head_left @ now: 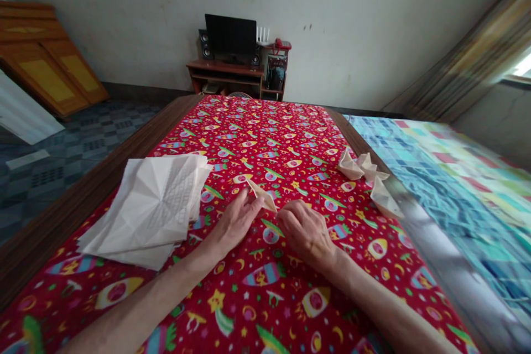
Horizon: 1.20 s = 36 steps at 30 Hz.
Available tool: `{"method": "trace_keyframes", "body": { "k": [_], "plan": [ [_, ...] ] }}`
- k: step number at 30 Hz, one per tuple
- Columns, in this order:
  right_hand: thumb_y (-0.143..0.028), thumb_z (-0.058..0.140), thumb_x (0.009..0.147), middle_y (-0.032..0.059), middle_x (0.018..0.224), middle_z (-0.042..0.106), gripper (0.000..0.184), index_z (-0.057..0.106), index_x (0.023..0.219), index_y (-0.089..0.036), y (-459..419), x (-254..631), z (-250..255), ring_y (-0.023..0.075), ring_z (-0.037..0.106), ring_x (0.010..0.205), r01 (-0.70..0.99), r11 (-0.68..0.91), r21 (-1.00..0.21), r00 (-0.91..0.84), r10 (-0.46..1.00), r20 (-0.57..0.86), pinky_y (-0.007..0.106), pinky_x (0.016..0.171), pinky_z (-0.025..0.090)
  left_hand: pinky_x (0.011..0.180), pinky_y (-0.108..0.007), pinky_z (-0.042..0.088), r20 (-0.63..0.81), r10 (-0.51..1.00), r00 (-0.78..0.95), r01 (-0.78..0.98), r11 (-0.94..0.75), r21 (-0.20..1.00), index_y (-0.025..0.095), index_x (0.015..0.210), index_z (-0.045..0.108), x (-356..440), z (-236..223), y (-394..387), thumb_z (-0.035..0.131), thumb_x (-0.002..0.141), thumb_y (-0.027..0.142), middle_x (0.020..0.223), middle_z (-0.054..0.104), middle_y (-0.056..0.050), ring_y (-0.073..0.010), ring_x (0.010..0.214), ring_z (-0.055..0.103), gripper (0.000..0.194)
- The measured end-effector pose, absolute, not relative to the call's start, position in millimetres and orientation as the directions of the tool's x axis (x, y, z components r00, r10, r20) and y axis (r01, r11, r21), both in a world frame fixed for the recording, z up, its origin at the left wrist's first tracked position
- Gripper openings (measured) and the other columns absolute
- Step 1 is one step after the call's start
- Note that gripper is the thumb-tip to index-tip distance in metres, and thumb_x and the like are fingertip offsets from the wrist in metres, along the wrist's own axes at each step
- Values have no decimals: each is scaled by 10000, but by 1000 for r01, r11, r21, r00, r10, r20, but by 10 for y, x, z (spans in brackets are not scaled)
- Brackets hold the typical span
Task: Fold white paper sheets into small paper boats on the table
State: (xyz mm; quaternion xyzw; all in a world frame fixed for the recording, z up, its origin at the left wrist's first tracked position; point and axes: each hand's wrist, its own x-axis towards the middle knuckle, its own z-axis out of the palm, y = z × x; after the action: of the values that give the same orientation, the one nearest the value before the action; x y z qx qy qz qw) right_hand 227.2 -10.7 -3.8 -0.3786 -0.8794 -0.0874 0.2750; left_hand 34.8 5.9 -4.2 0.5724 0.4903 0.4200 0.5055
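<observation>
My left hand (239,214) pinches a small folded piece of cream paper (264,194) between thumb and fingers, just over the red cloth. The paper has a pointed shape, with one tip reaching right. At that tip is my right hand (305,229), its fingers curled closed against the paper's end; the fingertips are hidden under the knuckles. To the left lies a stack of creased white paper sheets (161,204), the top one showing fold lines and faint print. Several finished-looking folded paper shapes, including one boat-like piece (385,199), sit near the right table edge.
A red patterned cloth (265,298) covers the table, whose brown wooden edge (124,171) shows at the left. On the right is a bed (448,188) with a blue checked cover. A desk with a monitor (231,35) stands by the far wall; a wooden cabinet (53,61) is at far left.
</observation>
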Motion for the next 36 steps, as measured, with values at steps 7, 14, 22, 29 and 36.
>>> {"method": "trace_keyframes", "body": {
  "k": [7,14,22,29,36],
  "plan": [
    [-250,440,936,35,786,602,162,561,845,-194,-227,2154,4,153,529,714,700,696,-158,-550,667,502,274,627,411,669,-290,483,43,995,89,480,-81,874,143,904,623,387,-8,115,502,821,291,788,687,-55,-217,763,655,209],
    [-354,519,899,10,735,651,149,558,933,-214,-156,2104,48,142,602,643,634,426,-645,-241,902,359,258,631,459,681,-247,471,213,953,217,532,-298,793,149,894,647,428,66,35,456,888,247,818,671,-44,-170,738,633,215],
    [-230,534,802,-31,548,551,170,591,651,-173,-49,2104,-32,85,483,488,610,251,-752,-146,968,204,186,468,342,853,-270,515,436,871,226,540,-485,688,150,1103,644,487,-90,44,491,811,109,1021,668,-74,-174,926,633,332],
    [-218,530,750,-57,490,459,176,521,580,-174,5,2171,-83,63,401,447,611,234,-756,-119,972,204,176,435,280,706,-238,550,260,939,224,513,-340,788,149,1106,658,443,-95,80,504,781,116,968,685,-70,-153,787,652,362],
    [-223,509,760,-54,497,442,197,503,570,-174,-4,2180,-60,67,396,462,590,230,-774,-154,973,172,180,442,279,591,-211,511,-33,952,303,174,-22,984,159,1274,542,441,-79,70,531,772,196,862,694,-27,-125,669,621,504]
  ]
}}
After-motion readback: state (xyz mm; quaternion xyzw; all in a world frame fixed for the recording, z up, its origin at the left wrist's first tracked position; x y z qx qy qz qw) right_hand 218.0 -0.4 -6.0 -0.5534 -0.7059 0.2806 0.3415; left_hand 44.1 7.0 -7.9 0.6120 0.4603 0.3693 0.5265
